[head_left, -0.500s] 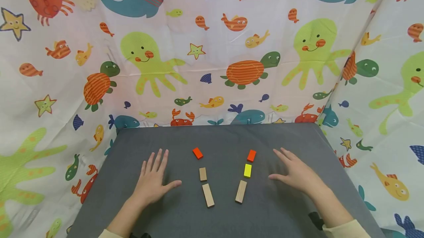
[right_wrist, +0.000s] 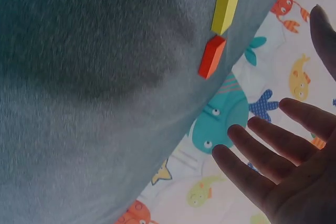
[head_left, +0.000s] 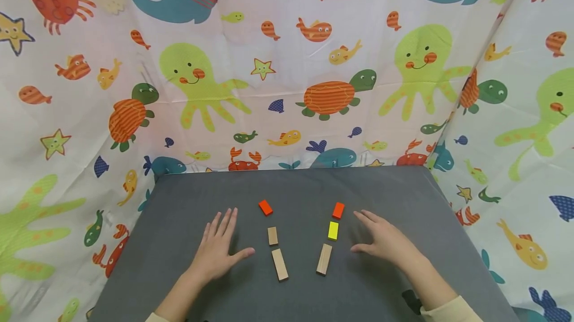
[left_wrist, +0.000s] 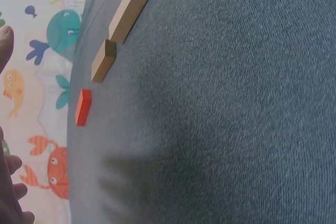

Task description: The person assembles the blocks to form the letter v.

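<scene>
My left hand [head_left: 216,252] hovers over the grey table with fingers spread, left of a column of three blocks. That column has a red block [head_left: 265,207] at the far end, a short plain wooden block [head_left: 272,236], then a longer wooden block [head_left: 280,264] nearest me. On the right side stands a second column: a red block [head_left: 338,210], a yellow block [head_left: 333,231] and a long wooden block [head_left: 324,259]. My right hand [head_left: 389,242] is just right of these, fingers extended and thumb apart. Neither hand holds anything; both palms appear in the wrist views with shadows beneath.
The grey cloth-covered table [head_left: 296,187] ends at the back against a white curtain [head_left: 251,147] printed with sea animals, which also runs along both sides. A dark object [head_left: 411,302] shows beside the right wrist.
Both hands have moved inward toward the blocks, the left to the right and the right to the left. The blocks keep their arrangement; the head view has shifted slightly.
</scene>
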`<state>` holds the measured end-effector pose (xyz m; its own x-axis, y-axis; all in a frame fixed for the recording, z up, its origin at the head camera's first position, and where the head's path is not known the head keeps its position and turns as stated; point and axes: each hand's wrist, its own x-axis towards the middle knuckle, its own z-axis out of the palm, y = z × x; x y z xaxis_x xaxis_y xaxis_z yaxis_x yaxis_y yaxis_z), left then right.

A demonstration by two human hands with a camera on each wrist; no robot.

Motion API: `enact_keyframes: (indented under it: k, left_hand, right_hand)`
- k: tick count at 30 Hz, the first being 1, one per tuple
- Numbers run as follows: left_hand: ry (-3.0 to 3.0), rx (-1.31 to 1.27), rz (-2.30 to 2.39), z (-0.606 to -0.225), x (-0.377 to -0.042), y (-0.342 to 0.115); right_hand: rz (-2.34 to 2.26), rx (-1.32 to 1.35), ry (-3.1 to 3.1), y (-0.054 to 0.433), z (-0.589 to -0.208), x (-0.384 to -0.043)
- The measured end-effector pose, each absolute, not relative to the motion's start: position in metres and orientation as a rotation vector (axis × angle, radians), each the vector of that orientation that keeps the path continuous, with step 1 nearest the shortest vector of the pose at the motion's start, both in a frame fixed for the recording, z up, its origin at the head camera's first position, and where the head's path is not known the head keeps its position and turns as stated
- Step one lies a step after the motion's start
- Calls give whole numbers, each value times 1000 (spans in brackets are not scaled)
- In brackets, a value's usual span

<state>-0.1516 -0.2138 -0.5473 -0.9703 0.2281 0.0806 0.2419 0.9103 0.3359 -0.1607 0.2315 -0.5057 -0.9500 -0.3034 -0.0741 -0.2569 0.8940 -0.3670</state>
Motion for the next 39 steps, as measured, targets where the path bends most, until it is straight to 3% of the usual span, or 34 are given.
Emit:
enact_keyframes:
  k: [39]
  left_hand:
    - [-3072, -633, -607, -576, -143, -160]
  right_hand:
    - [-711, -572, 2799, 183, -533, -159]
